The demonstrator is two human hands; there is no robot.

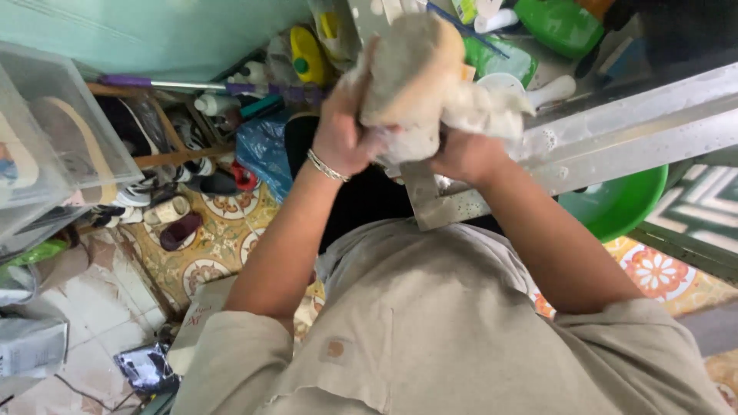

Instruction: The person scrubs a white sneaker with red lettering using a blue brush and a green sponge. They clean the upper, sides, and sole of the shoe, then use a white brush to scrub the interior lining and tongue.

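Both my hands grip a crumpled beige cloth held up in front of me over the corner of a wet metal counter. My left hand, with a thin bracelet on its wrist, clutches the cloth's left side. On the lower right part of the cloth, my right hand squeezes a bunched end. The cloth is wadded and twisted between the two hands. My beige shirt fills the lower part of the view.
A green basin sits under the counter at right. Bottles and green containers crowd the counter top. Shoes and a shoe rack stand at left on patterned floor tiles, beside clear plastic boxes.
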